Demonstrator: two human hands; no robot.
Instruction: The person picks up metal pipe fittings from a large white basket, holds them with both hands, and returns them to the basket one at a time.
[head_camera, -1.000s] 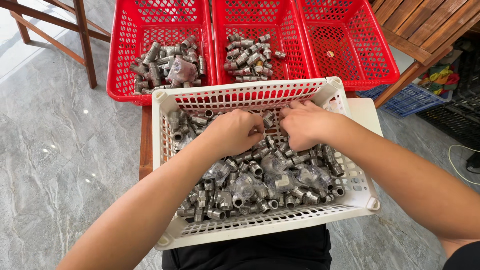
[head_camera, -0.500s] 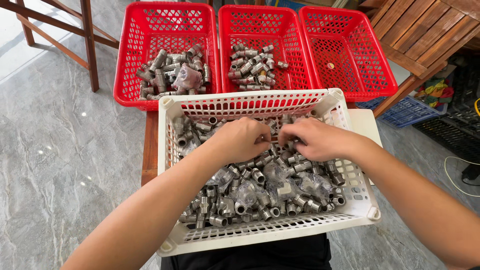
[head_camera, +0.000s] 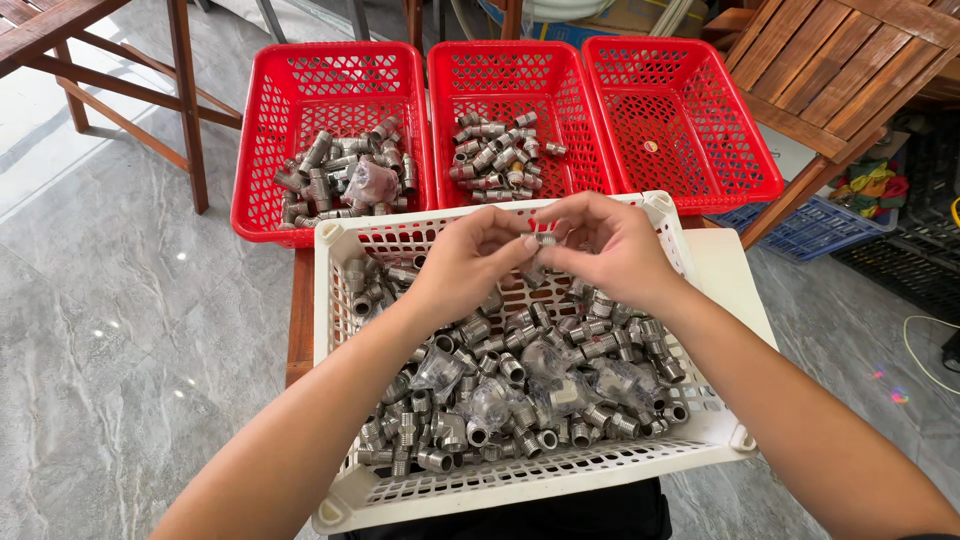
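head view: left hand and right hand raised together above the white basket, fingers of both pinched on one small metal fitting between them. heap of fittings lies loose below, some in clear bags. three red baskets behind: left red basket and middle red basket part filled, right red basket nearly bare. step in hand looks like checking one picked piece; next calls for judging its kind. a second ago both hands were down in the heap; now lifted, piece held.
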